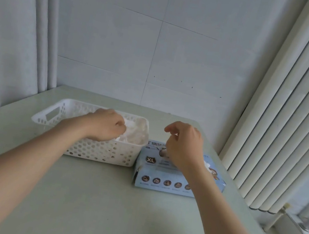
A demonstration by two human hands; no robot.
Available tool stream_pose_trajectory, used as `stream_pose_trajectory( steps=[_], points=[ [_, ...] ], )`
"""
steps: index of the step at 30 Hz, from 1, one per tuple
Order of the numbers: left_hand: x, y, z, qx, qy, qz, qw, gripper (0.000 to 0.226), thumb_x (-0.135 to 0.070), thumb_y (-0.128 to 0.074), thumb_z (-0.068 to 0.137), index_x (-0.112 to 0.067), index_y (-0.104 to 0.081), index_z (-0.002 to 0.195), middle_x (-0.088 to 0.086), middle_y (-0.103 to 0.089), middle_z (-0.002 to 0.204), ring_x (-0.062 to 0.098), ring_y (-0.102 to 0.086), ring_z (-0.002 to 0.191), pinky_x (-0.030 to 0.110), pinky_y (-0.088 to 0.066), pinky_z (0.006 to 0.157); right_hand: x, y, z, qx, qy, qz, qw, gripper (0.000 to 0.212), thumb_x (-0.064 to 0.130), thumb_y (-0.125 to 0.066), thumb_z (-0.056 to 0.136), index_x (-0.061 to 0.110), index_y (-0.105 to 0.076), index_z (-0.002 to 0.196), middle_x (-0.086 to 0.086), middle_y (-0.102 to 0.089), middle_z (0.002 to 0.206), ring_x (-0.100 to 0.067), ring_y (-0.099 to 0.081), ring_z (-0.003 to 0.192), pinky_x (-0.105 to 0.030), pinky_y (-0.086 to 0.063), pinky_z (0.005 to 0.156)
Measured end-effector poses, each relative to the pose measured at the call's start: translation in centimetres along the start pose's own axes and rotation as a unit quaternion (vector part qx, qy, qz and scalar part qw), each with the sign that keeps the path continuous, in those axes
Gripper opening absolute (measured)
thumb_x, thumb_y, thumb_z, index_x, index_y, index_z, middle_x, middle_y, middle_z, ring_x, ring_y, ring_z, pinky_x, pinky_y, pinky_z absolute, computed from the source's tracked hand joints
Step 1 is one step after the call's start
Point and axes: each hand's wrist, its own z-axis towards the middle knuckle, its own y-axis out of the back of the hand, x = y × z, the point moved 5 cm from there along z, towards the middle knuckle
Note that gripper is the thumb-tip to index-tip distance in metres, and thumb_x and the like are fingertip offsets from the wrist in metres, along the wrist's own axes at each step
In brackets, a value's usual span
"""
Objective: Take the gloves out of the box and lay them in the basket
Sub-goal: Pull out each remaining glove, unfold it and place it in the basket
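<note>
So here's where I'm at: my left hand (105,125) is down inside the white perforated plastic basket (103,151), fingers (120,124) curled round the crumpled thin white gloves (136,134) heaped at its right end. My right hand (183,144) hovers just above the pale blue cardboard glove box (159,181), its fingers loosely curled with nothing in them that I can see.

What the next grab hangs on, I reckon, is that the box opening sits straight below my right palm, so my own hand mostly hides it. A bit of white glove (207,164) pokes out just right of my wrist. The box lies flat on the pale green bench (95,198), long axis running left to right, with its left end right up against the basket's right wall. I can't tell if they actually touch. So the right hand is clearly the nearer one for pulling, and the basket is just to its left, where the left hand is.

Writing-wise, there's a bold XL label (150,159) in a dark oval near the top's left corner. Large Chinese characters (158,145) run along the far edge, but my hand cuts them off, so they're unreadable. The front face has a row of small round icons (167,183) with captions too tiny to read. No brand I can make out.
</note>
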Motion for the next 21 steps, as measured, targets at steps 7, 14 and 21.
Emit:
stream_pose_trajectory(
  steps=[7,14,21],
  points=[
    [-7.0,0.9,-2.5,-0.241,-0.192,-0.029,0.951,0.028,-0.022,-0.046,0.108,-0.019,-0.073,0.117,-0.006,-0.070,0.112,0.013,-0.061,0.106,0.037,-0.048,0.100,-3.7,2.9,-1.3,0.009,-0.088,0.019,0.996,0.041,0.021,-0.052,0.080,0.034,-0.071,0.114,0.009,-0.066,0.106,-0.023,-0.048,0.112,-0.036,-0.022,0.090],
    [-13.2,-5.0,-4.3,-0.280,-0.247,0.045,0.927,0.027,-0.027,-0.046,0.099,-0.020,-0.072,0.100,-0.006,-0.070,0.095,0.018,-0.063,0.087,0.038,-0.047,0.088,-5.1,4.1,-2.5,0.097,-0.116,0.037,0.988,0.025,0.028,-0.057,0.071,0.036,-0.076,0.085,0.008,-0.073,0.077,-0.019,-0.066,0.090,-0.049,-0.056,0.097],
    [-12.9,-8.1,-5.1,-0.298,-0.213,0.093,0.926,0.034,-0.032,-0.040,0.103,-0.018,-0.069,0.093,-0.003,-0.069,0.087,0.021,-0.061,0.081,0.039,-0.044,0.093,-4.6,3.3,-2.2,0.035,-0.010,-0.010,0.999,0.022,0.031,-0.060,0.096,0.038,-0.080,0.099,0.017,-0.070,0.087,-0.017,-0.063,0.099,-0.039,-0.045,0.096]
  ],
)
